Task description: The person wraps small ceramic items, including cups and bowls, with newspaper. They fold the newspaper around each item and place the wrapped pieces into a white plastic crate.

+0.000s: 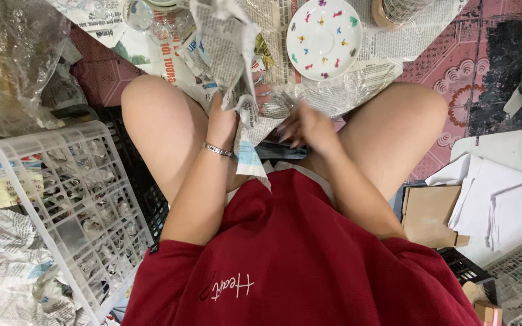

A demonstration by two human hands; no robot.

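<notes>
— What are the hands doing?
— The left hand [223, 121], fingers closed, grips a crumpled newspaper sheet [228, 51] held upright between the knees. The right hand [306, 127] is blurred over the lap; I cannot tell what its fingers grip.

— What lies nearby?
— A white saucer [324, 38] with coloured specks rests on spread newspaper ahead; a white plastic basket [67, 199] stands at the left.

right hand [307, 128] motion-blurred, left hand [223, 121] fingers hidden by crumpled newspaper [228, 51], wrapped item unseen
</notes>
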